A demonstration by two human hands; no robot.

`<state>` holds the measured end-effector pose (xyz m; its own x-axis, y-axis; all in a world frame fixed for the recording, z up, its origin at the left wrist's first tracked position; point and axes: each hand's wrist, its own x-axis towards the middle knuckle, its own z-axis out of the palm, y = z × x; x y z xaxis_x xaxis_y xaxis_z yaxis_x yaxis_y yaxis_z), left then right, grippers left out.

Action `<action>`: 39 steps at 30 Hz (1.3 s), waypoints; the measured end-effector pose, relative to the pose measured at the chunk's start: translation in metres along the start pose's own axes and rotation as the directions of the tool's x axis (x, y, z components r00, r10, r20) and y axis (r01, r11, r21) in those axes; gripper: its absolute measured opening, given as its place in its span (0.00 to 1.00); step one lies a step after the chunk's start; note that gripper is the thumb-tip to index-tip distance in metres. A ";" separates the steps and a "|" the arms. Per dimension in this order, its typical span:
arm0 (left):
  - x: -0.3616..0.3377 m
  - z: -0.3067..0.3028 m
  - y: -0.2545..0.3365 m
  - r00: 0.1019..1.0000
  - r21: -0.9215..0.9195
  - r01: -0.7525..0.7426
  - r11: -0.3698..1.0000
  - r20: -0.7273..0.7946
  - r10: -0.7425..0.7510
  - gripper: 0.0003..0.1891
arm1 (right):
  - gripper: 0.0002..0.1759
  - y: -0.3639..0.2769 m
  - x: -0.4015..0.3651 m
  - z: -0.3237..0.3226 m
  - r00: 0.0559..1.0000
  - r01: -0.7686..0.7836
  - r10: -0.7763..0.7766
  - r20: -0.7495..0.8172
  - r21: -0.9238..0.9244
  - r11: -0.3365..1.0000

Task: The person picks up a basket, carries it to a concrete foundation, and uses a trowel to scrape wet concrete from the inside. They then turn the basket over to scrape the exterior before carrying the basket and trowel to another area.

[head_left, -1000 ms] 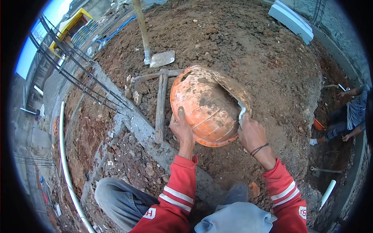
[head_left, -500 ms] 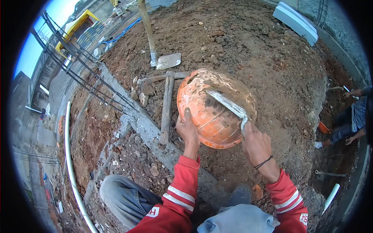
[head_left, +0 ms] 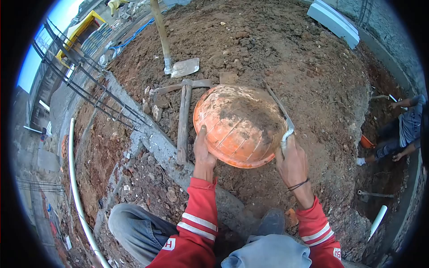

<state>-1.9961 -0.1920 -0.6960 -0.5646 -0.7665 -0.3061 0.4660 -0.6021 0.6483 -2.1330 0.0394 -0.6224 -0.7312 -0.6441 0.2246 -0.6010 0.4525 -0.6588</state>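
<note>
An orange basin (head_left: pixel 239 127), crusted with mud on its outside, is tilted in front of me with its rounded underside showing. My left hand (head_left: pixel 204 149) grips its left rim, thumb on the outer face. In my right hand (head_left: pixel 292 163) is the handle of a trowel (head_left: pixel 283 111), held at the basin's right edge with its blade seen nearly edge-on. The blade points up and away, beside the basin. A pickaxe (head_left: pixel 184 120) with a wooden handle lies on the soil just left of the basin.
A hoe (head_left: pixel 185 67) rests on soil beyond the pickaxe. Rebar (head_left: pixel 89 85) and a concrete strip (head_left: pixel 156 147) run along the left, with a white pipe (head_left: pixel 73 178). A white block (head_left: pixel 334 23) lies at upper right. Another person (head_left: pixel 409 125) works in a trench at right.
The trowel has moved off the basin's face to its right side, and its blade has turned edge-on. My left hand keeps its hold on the rim. The whole view has shifted slightly.
</note>
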 end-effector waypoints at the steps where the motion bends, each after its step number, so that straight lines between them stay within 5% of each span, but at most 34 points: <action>1: 0.003 -0.013 0.002 0.989 -0.074 0.119 0.990 0.097 -0.112 0.25 | 0.20 0.002 -0.019 0.009 0.999 -0.030 0.029 0.016 0.057 0.998; 5: 0.002 -0.041 -0.011 0.981 -0.195 0.195 0.961 0.041 -0.190 0.24 | 0.22 -0.010 -0.069 0.035 0.991 0.004 -0.002 0.134 -0.017 1.000; 7: 0.007 -0.054 -0.015 0.980 -0.199 0.197 0.960 0.062 -0.188 0.23 | 0.21 -0.009 -0.078 0.050 0.948 -0.063 0.123 0.295 -0.205 0.977; 11: 0.005 -0.049 -0.011 0.980 -0.180 0.199 0.963 0.066 -0.190 0.22 | 0.18 0.044 -0.065 0.070 0.979 -0.149 0.179 0.094 -0.262 0.953; 14: 0.002 -0.056 -0.012 0.981 -0.174 0.192 0.966 0.055 -0.185 0.23 | 0.18 0.100 -0.047 0.067 0.907 -0.336 0.395 0.144 -0.316 0.887; 17: 0.007 -0.049 -0.016 0.975 -0.167 0.216 0.962 0.088 -0.204 0.24 | 0.18 0.116 -0.054 0.051 0.900 -0.392 0.423 0.106 -0.226 0.892; 19: 0.005 -0.062 -0.020 0.980 -0.155 0.198 0.968 0.061 -0.191 0.24 | 0.19 0.092 -0.068 0.046 0.922 -0.347 0.376 0.095 -0.226 0.910; 21: 0.002 -0.069 -0.026 0.979 -0.153 0.205 0.967 0.052 -0.199 0.24 | 0.18 0.068 -0.080 0.044 0.984 -0.151 0.161 0.077 -0.120 0.981; 25: 0.002 -0.072 -0.029 0.987 -0.124 0.152 0.981 -0.028 -0.157 0.27 | 0.18 0.066 -0.053 0.055 0.954 -0.117 0.172 0.244 -0.225 0.967; 28: -0.003 -0.073 -0.032 0.974 -0.196 0.126 0.972 -0.164 -0.159 0.30 | 0.19 0.127 0.001 0.065 0.883 -0.272 0.400 0.247 -0.425 0.863; 31: -0.004 -0.074 -0.032 0.962 -0.283 0.134 0.950 -0.192 -0.193 0.30 | 0.20 0.162 0.024 0.067 0.883 -0.309 0.416 0.216 -0.399 0.863; 35: 0.001 -0.089 -0.034 0.908 -0.388 0.171 0.906 -0.294 -0.298 0.26 | 0.20 0.100 -0.003 0.045 0.938 -0.242 0.293 0.185 -0.255 0.936; 37: 0.020 -0.118 -0.048 0.907 -0.352 0.227 0.908 -0.264 -0.328 0.26 | 0.18 0.090 -0.016 0.048 0.973 -0.042 0.102 0.208 -0.274 0.961; 39: 0.020 -0.123 -0.053 0.905 -0.314 0.280 0.907 -0.230 -0.359 0.25 | 0.17 0.123 -0.008 0.068 0.948 -0.084 0.181 0.262 -0.344 0.935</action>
<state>-1.9485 -0.2023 -0.8220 -0.5217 -0.5286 -0.6697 0.4783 -0.8312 0.2835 -2.1794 0.0587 -0.7539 -0.7176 -0.6900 -0.0945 -0.6116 0.6893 -0.3883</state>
